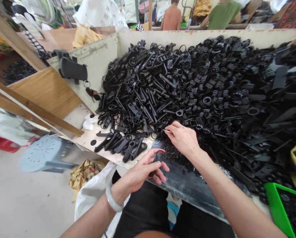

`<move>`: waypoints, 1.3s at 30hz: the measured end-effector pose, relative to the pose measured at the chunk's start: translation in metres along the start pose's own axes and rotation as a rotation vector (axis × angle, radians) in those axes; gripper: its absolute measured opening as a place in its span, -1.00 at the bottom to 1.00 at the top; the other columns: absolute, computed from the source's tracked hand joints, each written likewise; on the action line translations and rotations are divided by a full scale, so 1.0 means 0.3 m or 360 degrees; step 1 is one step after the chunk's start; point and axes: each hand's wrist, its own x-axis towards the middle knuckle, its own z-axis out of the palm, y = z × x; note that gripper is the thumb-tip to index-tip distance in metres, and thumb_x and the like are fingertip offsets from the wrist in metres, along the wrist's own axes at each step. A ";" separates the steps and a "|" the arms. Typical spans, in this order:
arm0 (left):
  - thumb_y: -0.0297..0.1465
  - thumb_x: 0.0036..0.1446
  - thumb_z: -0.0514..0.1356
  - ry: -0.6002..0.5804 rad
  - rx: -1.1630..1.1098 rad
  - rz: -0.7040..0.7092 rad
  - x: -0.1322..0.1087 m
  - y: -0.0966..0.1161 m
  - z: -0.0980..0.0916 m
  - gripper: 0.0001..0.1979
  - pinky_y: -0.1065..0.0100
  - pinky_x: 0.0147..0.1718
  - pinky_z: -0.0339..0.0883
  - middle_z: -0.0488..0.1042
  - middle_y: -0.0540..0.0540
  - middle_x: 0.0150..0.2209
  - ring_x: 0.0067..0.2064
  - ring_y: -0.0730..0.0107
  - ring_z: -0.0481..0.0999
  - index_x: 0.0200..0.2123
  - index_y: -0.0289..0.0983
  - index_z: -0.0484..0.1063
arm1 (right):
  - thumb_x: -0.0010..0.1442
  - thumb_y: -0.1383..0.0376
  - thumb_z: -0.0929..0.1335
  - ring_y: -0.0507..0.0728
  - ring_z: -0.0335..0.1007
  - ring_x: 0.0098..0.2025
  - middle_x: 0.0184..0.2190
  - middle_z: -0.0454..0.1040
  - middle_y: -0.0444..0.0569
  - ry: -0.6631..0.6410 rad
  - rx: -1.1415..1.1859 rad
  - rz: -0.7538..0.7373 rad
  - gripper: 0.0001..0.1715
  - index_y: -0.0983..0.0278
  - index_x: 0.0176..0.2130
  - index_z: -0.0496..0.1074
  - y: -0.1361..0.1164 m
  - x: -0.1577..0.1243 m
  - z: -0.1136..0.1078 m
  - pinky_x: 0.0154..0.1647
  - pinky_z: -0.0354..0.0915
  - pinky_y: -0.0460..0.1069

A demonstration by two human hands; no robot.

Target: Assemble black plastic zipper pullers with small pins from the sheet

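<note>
My left hand (148, 167) is held low over the front edge of the bench, a white bangle on its wrist. Between its thumb and curled fingers sits a black plastic part (156, 162), mostly covered by the hand. My right hand (184, 137) is pinched closed at the near foot of the big heap, on a thin, shiny, metal-looking piece (167, 131); its full shape is hidden. Tiny black pieces (172, 153) lie scattered on the dark board beneath that hand. Left of them, several black handle-like parts with ringed ends (124, 143) rest side by side on the pale bench top.
A large heap of black plastic parts (163, 79) fills the walled bench. A phone holder (73, 70) and keys (92, 92) hang on the left panel. A green bin (277, 205) stands at right, a blue stool (42, 153) at left. People sit beyond the back wall.
</note>
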 end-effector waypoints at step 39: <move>-0.33 0.31 0.16 0.0151 0.0921 0.0364 -0.056 -0.122 0.239 -0.72 0.22 0.10 0.34 0.60 -0.09 -0.08 0.02 0.19 0.52 0.05 -0.22 0.48 | 0.48 0.37 0.24 0.04 0.59 -0.41 -0.36 0.59 -0.06 0.0333 0.0511 -0.0179 -0.74 0.25 -0.06 0.51 -0.061 -0.586 -0.157 -0.35 0.45 -0.10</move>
